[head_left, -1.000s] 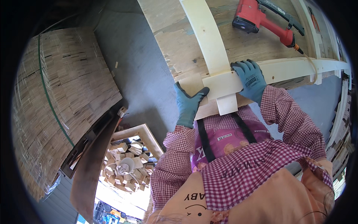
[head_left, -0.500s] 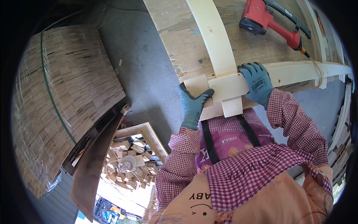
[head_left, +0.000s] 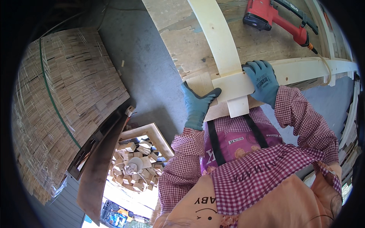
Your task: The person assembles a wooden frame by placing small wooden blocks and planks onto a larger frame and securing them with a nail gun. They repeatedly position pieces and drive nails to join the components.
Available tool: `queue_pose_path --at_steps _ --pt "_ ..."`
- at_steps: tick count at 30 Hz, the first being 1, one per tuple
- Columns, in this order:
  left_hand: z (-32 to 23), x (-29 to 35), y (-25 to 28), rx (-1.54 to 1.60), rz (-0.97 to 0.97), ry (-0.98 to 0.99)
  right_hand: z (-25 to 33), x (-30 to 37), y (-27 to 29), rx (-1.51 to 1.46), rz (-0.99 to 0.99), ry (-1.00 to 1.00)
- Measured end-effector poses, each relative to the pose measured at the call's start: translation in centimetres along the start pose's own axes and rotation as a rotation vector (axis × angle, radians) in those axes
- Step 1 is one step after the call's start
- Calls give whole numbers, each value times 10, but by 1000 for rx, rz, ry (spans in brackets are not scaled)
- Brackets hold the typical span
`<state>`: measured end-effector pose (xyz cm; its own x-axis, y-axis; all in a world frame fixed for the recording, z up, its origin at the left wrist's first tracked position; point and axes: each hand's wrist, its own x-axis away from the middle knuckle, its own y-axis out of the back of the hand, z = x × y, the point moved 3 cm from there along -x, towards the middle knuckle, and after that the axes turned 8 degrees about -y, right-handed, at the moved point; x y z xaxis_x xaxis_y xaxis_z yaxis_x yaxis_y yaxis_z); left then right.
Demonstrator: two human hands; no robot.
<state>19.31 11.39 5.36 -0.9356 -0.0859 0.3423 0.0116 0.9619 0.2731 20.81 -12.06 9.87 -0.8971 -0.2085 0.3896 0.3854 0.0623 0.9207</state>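
Both my hands wear blue-green gloves at the near corner of a wooden frame lying on a worktable. My left hand [head_left: 197, 105] is closed on a short wooden block [head_left: 200, 84] at the corner's left side, its thumb across the top and its fingers partly hidden at the left edge. My right hand [head_left: 263, 81] grips a pale wooden board [head_left: 232, 84], fingers curled together over it. A long pale slat [head_left: 217, 36] runs away from me and meets this board's far edge. Below the board a short wood piece [head_left: 238, 106] sticks out toward me.
A red nail gun [head_left: 276, 19] with a hose lies on the worktable [head_left: 190, 45]. At left stands a strapped stack of wood pieces [head_left: 68, 87]. A wooden box [head_left: 161, 142] of loose blocks sits lower left, beside a brown curved panel [head_left: 99, 174].
Both hands keep their hold at the same corner. The whole view has shifted slightly, and my right hand sits a touch higher in it.
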Motion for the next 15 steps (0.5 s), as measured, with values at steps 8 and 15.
queue_pose_path --at_steps 8,15 --pt "-1 -2 -1 6 -21 -12 -5 -9 4 -115 88 136" --pt "4 -3 -1 92 5 72 -6 -6 -1 -155 -11 151"
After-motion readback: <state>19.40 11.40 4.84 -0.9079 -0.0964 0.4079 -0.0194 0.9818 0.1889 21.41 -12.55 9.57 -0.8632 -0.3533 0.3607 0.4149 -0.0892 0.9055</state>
